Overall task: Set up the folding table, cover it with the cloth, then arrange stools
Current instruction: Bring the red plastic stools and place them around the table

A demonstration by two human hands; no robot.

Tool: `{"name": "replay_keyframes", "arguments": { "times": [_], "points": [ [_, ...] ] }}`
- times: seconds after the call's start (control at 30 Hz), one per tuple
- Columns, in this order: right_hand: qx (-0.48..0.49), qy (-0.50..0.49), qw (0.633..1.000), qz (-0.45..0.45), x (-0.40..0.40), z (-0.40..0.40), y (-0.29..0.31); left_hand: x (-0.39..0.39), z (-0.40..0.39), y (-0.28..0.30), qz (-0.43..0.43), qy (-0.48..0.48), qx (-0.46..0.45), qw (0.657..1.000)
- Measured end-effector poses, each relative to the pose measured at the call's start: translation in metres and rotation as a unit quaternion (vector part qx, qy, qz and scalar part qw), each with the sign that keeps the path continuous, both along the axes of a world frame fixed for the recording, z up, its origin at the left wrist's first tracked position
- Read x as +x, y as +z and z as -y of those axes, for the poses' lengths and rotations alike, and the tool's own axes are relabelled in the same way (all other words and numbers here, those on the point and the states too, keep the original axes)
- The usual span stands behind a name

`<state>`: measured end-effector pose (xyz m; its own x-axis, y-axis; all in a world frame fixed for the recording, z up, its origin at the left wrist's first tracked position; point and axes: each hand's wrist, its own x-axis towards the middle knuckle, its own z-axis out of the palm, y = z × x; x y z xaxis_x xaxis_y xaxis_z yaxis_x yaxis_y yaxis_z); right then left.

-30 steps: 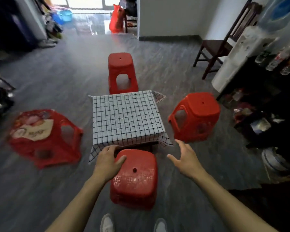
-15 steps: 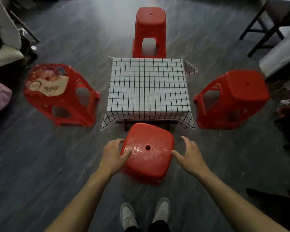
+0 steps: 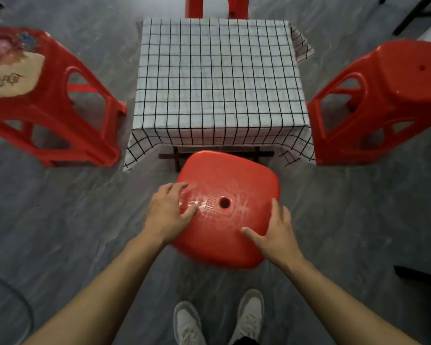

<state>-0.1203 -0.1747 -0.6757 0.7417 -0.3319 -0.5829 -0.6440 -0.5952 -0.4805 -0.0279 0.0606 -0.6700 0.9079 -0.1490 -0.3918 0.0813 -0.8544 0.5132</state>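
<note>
Change: both hands now lie on the near stool's seat; half a second ago they sat at its side edges.
Left hand point(image 3: 168, 211): flat on the near stool point(image 3: 225, 210), fingers relaxed, gripping nothing.
Right hand point(image 3: 275, 231): spread on the seat's right edge, thumb on top.
Near stool: just before the cloth point(image 3: 217, 73) covering the table.
Other stools: left stool point(image 3: 60, 108), right stool point(image 3: 383, 105), far stool point(image 3: 217, 6).
</note>
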Motion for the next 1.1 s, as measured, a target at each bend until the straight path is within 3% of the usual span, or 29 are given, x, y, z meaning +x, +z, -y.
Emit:
{"name": "replay_keyframes", "arguments": {
  "times": [0.17, 0.33, 0.63, 0.8, 0.97, 1.1],
  "points": [
    [-0.04, -0.017, 0.999, -0.005, 0.003, -0.004, -0.045, 0.009, 0.01, -0.041, -0.002, -0.028, 0.057, 0.998],
    [-0.081, -0.022, 0.996, 0.002, 0.008, -0.005, -0.055, 0.01, 0.008, -0.06, -0.015, -0.012, 0.035, 0.999],
    [-0.072, 0.014, 0.997, 0.018, 0.021, 0.012, -0.053, -0.003, 0.008, -0.065, -0.018, 0.02, 0.012, 1.0],
    [-0.048, -0.037, 0.998, 0.013, 0.002, 0.001, -0.048, 0.024, 0.018, -0.049, 0.009, -0.017, 0.05, 0.999],
    [-0.049, -0.046, 0.998, 0.008, -0.003, -0.007, -0.05, 0.038, 0.024, -0.046, -0.05, -0.023, 0.078, 0.995],
    [-0.058, -0.031, 0.998, 0.011, -0.001, -0.004, -0.052, 0.029, 0.024, -0.049, -0.038, -0.013, 0.075, 0.996]
  ]
}}
